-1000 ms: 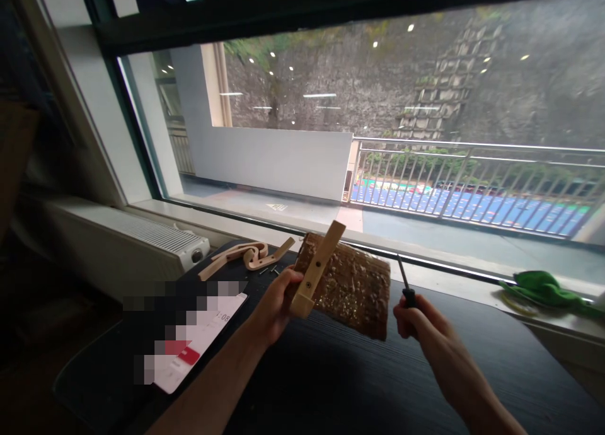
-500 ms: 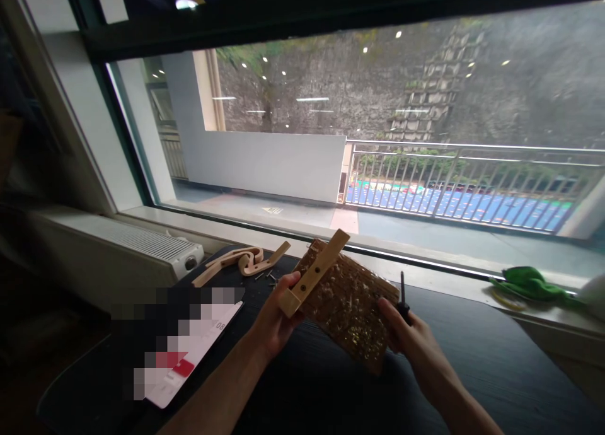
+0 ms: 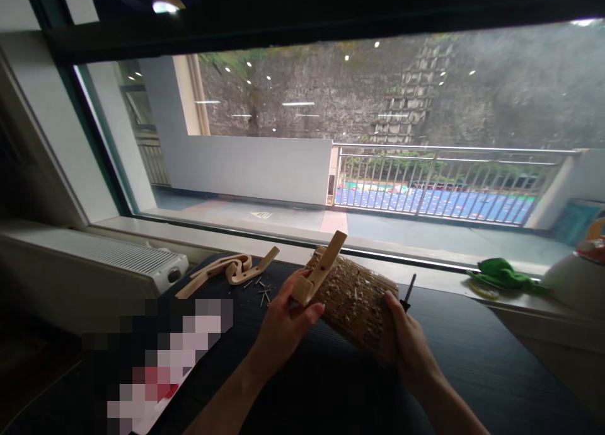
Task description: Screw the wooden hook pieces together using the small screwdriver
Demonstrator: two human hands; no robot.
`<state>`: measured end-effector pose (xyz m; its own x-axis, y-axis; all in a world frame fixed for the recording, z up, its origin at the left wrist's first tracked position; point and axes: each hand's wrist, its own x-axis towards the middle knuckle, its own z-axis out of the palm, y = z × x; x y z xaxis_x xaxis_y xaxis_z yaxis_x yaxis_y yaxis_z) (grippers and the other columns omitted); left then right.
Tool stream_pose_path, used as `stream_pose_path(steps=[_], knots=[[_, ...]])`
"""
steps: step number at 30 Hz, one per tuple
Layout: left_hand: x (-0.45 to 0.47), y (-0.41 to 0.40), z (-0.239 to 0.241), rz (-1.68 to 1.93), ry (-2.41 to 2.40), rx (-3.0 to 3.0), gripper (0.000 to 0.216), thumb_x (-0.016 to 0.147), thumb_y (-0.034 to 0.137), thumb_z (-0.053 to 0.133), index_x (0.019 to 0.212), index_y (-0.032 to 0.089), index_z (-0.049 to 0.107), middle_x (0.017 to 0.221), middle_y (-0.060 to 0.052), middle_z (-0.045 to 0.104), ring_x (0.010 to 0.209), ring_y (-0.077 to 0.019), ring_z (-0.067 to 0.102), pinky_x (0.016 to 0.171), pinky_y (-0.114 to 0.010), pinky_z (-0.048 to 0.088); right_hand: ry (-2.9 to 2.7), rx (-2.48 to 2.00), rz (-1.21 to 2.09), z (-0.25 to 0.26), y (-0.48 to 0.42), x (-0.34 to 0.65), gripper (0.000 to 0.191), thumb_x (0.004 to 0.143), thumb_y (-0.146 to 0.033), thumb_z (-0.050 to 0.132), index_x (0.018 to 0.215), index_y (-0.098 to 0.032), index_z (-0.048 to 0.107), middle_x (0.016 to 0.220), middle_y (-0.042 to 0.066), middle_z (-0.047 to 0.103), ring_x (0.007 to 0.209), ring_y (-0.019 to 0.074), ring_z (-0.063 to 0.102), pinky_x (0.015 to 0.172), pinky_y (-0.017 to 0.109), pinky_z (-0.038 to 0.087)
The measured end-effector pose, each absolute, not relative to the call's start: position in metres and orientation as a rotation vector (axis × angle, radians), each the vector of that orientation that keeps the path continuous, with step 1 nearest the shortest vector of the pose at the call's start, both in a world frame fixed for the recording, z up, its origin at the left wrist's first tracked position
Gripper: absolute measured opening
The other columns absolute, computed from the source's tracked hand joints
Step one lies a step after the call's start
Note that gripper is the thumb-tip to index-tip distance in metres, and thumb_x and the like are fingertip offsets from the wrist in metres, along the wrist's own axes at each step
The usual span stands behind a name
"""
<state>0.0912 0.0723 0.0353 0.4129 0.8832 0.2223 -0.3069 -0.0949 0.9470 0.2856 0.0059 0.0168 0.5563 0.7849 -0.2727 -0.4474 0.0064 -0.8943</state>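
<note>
I see the left hand (image 3: 289,315) at the near left corner of a rough brown board (image 3: 357,302), which is held up over a dark table (image 3: 458,340). A pale wooden hook (image 3: 326,265), flat and long with a bent bottom end, lies across the left end of the board. The bent end sits between my left thumb and fingers. That hand is partly closed around it, with the thumb just under it.

The right hand (image 3: 410,337) is closed on the other end of the board. The thumb presses on the bumpy front; the fingers seem to curl behind, but the board hides them from me. The same hand has a black screwdriver (image 3: 410,289), and its thin metal rod pokes up just past the board's right edge. So the board is between my two hands, tilted down to the right.

Past the left hand, more bent pale wooden pieces (image 3: 243,276) lie on the table, with little grey screws (image 3: 265,290) scattered near them. A crumpled green cloth (image 3: 503,276) rests on the white window sill (image 3: 437,280), well off to the right.
</note>
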Motion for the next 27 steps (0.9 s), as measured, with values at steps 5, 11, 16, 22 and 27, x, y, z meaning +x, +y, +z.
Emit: stream_pose_path(steps=[5,11,16,22,27], knots=[[0.095,0.075,0.03,1.218,0.747,1.4,0.045,0.071,0.024,0.07,0.115,0.019,0.059,0.124,-0.006,0.059,0.117,-0.0225,0.051,0.099,-0.027,0.037,-0.438,-1.247,0.977,0.012,0.005,0.283,0.058,0.069,-0.053,0.067,0.108,-0.011,0.061,0.089,0.007,0.072,0.089,0.0249,0.066,0.075,0.03,0.055],[0.096,0.072,0.031,1.293,0.77,1.463,0.04,0.073,0.022,0.069,0.112,0.021,0.06,0.122,-0.004,0.06,0.117,-0.0205,0.051,0.1,-0.024,0.035,-0.48,-1.3,0.931,0.009,0.005,0.285,0.06,0.069,-0.057,0.065,0.109,-0.012,0.061,0.091,0.007,0.071,0.09,0.0248,0.065,0.073,0.03,0.054],[0.097,0.071,0.029,1.313,0.765,1.436,0.04,0.072,0.022,0.07,0.111,0.02,0.061,0.118,-0.005,0.062,0.115,-0.0201,0.052,0.098,-0.023,0.037,-0.498,-1.359,0.87,0.01,0.004,0.281,0.06,0.068,-0.058,0.065,0.105,-0.011,0.061,0.087,0.007,0.071,0.084,0.0233,0.065,0.069,0.029,0.052],[0.09,0.081,0.029,1.231,0.815,1.346,0.042,0.07,0.027,0.071,0.11,0.019,0.063,0.106,-0.003,0.068,0.102,-0.0211,0.058,0.09,-0.026,0.042,-0.606,-1.508,0.848,0.018,0.003,0.29,0.051,0.068,-0.064,0.059,0.084,-0.015,0.063,0.056,0.0,0.06,0.049,0.0165,0.054,0.044,0.027,0.04],[0.074,0.091,0.036,0.898,0.828,1.314,0.039,0.063,0.025,0.074,0.101,0.015,0.069,0.093,-0.005,0.071,0.093,-0.022,0.061,0.086,-0.03,0.044,-0.624,-1.634,0.667,0.022,0.0,0.323,0.05,0.063,-0.061,0.064,0.083,-0.015,0.06,0.044,-0.008,0.038,0.036,0.0075,0.03,0.037,0.023,0.021]])
